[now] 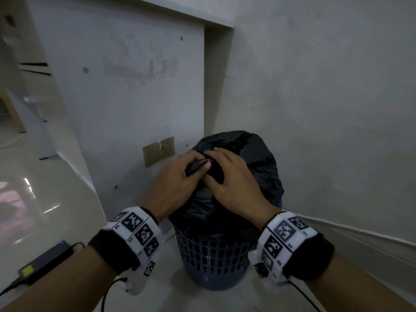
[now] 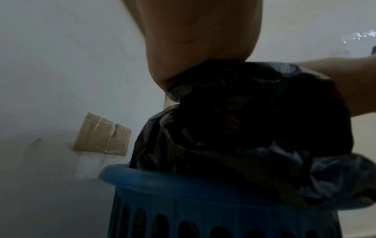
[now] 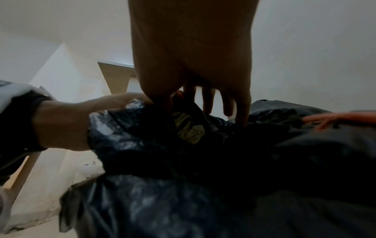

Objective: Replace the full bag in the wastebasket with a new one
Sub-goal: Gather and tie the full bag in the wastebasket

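Both hands, left hand (image 1: 177,176) and right hand (image 1: 234,179), pinch the black bag (image 1: 254,158) top above the wastebasket (image 1: 211,262); gather all edges tightly before lifting.

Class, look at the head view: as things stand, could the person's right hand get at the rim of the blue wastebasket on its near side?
Probably not directly: the black bag bulges over the blue wastebasket, draping its near rim, and the right hand is on the bag's top alongside the left hand.

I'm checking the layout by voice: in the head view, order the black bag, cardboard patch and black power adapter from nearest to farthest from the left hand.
1. Black bag: under the left hand, gripped.
2. Cardboard patch: on the wall, just beyond.
3. Black power adapter: on the floor, far left.
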Available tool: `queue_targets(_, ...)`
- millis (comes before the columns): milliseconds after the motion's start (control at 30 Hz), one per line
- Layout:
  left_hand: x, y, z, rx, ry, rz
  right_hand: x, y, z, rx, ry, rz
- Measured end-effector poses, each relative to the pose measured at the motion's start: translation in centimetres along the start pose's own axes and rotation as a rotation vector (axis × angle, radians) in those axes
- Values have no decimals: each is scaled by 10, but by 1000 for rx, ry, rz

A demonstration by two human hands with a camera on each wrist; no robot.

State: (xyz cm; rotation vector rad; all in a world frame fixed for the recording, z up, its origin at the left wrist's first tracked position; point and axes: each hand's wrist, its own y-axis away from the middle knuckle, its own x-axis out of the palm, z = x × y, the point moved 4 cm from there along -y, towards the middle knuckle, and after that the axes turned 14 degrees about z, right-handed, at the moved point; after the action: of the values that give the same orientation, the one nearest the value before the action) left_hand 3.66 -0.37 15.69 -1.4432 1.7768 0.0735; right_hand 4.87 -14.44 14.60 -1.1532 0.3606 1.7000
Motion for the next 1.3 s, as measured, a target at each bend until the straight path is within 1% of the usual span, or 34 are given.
queue_targets(67, 0, 0, -1, -30, 75, 29, 1, -1, 0, -8, -70, 12)
queue_targets(133, 1, 0, -2, -74, 235, 51, 3, 2, 2, -34, -128, 39)
queue_targets(200, 0, 0, -3, -93, 304, 32, 3, 3, 4, -62, -144, 5)
queue_targets(300, -4, -2, -1, -69, 244, -41, 0, 2, 2, -62, -154, -81)
queue_targets(433, -9, -5, 4, -58, 157, -71, -4, 4, -1, -30, -187, -100)
queue_targets(567, -3, -6, 2, -69, 171, 33, -7, 3, -7, 20, -351, -170)
queue_targets(633, 0, -6, 1, -76, 215, 84, -7, 3, -6, 25, -376, -161)
queue_targets(667, 1, -6, -1, -77, 227, 87, -8, 3, -5, 17, -374, -149)
queue_targets(800, -3, -5, -6, -48, 168, 46, -9, 4, -1, -13, -366, -124)
queue_targets(867, -6, -4, -4, -64, 155, 13, -8, 3, -1, -14, -344, -107)
queue_targets(967, -16, -4, -2, -82, 31, -113, -5, 3, -6, 30, -279, -45)
queue_targets(1033, -22, -5, -1, -92, -31, -182, -3, 2, -10, 63, -199, -30)
queue_targets(1067, -24, -7, 0, -108, -5, -193, -4, 2, -9, 60, -145, -40)
queue_targets(1100, -24, -8, 1, -128, 72, -188, -5, 2, -5, 31, -108, -56)
queue_targets(1133, -23, -10, 0, -143, 172, -167, -5, 4, 3, -31, -116, -74)
queue_targets(1167, -21, -11, -3, -143, 267, -137, -6, 5, 11, -102, -182, -79)
queue_targets(1200, -19, -12, -7, -129, 337, -106, -5, 5, 20, -157, -302, -70)
queue_targets(1233, -17, -14, -13, -114, 388, -77, -3, 4, 26, -174, -435, -49)
queue_targets(1300, -14, -17, -23, -100, 482, -35, 1, 0, 31, -138, -609, -53)
